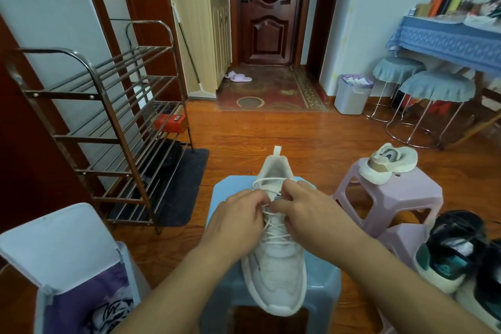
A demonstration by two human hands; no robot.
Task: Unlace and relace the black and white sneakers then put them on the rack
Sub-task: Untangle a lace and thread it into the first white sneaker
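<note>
A white sneaker [275, 274] lies on a blue plastic stool [322, 282], toe toward me. My left hand [238, 217] and my right hand [306, 209] both pinch the white lace [273, 228] near the top eyelets, fingers curled over the tongue. A second white sneaker [387, 163] sits on a pink stool [401, 192] to the right. Two black and teal sneakers [450, 252] stand at the far right edge. The metal shoe rack [108, 122] stands against the left wall.
A white lidded bin [67, 266] with a purple liner is at lower left. A dark mat [187, 184] lies under the rack. A grey waste bin [352, 93], two covered stools [433, 89] and a blue-clothed table [447, 38] stand at the right.
</note>
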